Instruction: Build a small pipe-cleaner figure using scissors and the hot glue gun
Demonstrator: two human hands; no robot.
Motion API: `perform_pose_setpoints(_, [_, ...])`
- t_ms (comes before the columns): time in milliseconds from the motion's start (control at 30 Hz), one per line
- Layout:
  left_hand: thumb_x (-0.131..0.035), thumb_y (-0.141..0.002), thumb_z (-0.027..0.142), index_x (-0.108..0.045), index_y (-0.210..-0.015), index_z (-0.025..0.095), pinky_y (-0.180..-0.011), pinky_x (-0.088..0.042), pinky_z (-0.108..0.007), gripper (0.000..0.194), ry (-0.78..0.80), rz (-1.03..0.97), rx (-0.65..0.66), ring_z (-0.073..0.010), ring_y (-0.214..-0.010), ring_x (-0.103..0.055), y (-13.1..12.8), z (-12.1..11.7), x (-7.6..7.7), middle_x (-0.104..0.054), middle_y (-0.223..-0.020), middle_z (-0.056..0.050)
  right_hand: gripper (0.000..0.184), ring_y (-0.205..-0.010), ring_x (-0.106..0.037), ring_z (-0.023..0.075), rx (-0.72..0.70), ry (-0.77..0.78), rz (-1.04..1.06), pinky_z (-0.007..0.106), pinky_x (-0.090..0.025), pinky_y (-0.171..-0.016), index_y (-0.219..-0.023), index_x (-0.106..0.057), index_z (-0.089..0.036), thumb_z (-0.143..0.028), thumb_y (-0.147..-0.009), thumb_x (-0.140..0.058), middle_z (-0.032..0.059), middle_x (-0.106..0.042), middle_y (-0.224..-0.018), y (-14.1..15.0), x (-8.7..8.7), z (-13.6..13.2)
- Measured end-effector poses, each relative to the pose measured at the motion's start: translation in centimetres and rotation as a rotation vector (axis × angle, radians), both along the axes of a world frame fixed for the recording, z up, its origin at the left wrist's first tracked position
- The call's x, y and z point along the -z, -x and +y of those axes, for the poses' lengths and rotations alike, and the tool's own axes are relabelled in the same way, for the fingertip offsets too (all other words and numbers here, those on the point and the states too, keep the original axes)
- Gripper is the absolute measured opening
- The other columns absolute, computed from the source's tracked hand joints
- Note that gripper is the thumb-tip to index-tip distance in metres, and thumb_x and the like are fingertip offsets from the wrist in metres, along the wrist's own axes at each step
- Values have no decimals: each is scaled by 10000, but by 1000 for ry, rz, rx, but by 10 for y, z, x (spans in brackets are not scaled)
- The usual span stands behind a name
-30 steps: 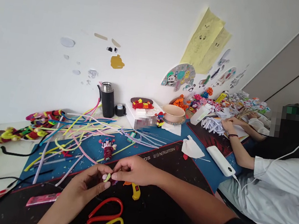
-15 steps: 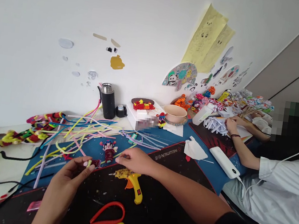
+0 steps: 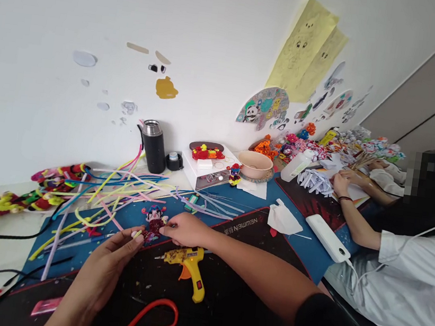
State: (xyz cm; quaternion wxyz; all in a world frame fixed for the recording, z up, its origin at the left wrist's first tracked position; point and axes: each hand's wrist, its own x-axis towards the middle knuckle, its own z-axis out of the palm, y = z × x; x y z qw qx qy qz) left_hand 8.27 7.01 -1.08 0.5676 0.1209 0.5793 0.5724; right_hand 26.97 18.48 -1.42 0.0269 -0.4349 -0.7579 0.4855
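My left hand [image 3: 110,261] is closed, with thumb and fingertips pinching a small dark red glittery piece with a pale yellow end [image 3: 137,235]. Just behind it is a small pipe-cleaner doll [image 3: 154,221], with a dark red body, white face and blue-and-red headdress. From the right, my right hand [image 3: 184,229] has its thumb and fingers pinched at the edge of the doll's body; the fingertips partly cover that side. Under my right wrist lies a yellow glue gun [image 3: 191,274] on the dark mat, nozzle toward the left. Scissors with red and yellow handles [image 3: 156,321] lie nearer me.
Loose coloured pipe cleaners [image 3: 117,192] spread over the left side. Behind stand a black thermos [image 3: 154,149], a white box [image 3: 208,175] and a pink bowl [image 3: 255,167]. A white power bank [image 3: 328,238] lies right, beside a co-worker's arm [image 3: 358,221] and paper strips [image 3: 314,182].
My right hand has moved left to the doll's side. My left hand has come closer to the doll, still pinching the small piece. The view has shifted slightly.
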Motion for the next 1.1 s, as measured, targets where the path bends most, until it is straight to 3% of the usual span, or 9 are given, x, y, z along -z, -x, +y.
perform_pose_setpoints(267, [-898, -732, 89, -833, -899, 174, -878, -681, -246, 198, -14, -48, 15, -210, -957, -820, -3, 0, 3, -835, -1012, -79, 480, -532, -573, 143, 120, 67, 33, 260, -365, -558, -672, -602, -208, -514, -1027, -704, -29, -619, -563, 10, 5, -3])
perform_pose_setpoints(433, [-877, -740, 87, -840, -913, 167, -907, -672, -234, 195, -9, -79, -19, -205, -1005, -816, -4, 1, 3, -847, -1090, -89, 426, -516, -552, 134, 141, 119, 82, 248, -351, -540, -709, -615, -205, -475, -1015, -738, -47, -588, -549, 11, 12, -2])
perform_pose_setpoints(600, [-947, -701, 162, -844, -921, 168, -981, -649, -244, 243, -62, -99, -47, -260, -1209, -777, -6, -1, 4, -855, -1162, -113, 351, -511, -542, 124, 246, 161, 163, 233, -361, -534, -808, -633, -202, -453, -981, -807, -70, -565, -564, 12, 14, -4])
perform_pose_setpoints(767, [-1021, -640, 275, -853, -900, 194, -1087, -624, -328, 320, -169, -95, -83, -330, -1360, -711, -8, -6, 1, -863, -1185, -104, 411, -493, -520, 105, 325, 213, 319, 221, -356, -512, -912, -638, -205, -496, -875, -926, -86, -561, -610, 17, 6, -11])
perform_pose_setpoints(967, [-1044, -626, 342, -871, -879, 224, -1156, -594, -383, 328, -224, -141, -140, -317, -1288, -751, -16, -15, -9, -879, -1074, -53, 522, -441, -458, 85, 372, 321, 512, 219, -341, -468, -916, -575, -224, -614, -844, -916, -113, -538, -569, 24, -10, -27])
perform_pose_setpoints(1100, [-1061, -603, 372, -882, -913, 231, -1188, -565, -385, 385, -256, -135, -147, -332, -1343, -724, -22, -24, -18, -886, -1120, -65, 553, -382, -420, 78, 356, 384, 606, 226, -309, -424, -894, -543, -235, -646, -832, -908, -125, -552, -528, 24, -18, -38])
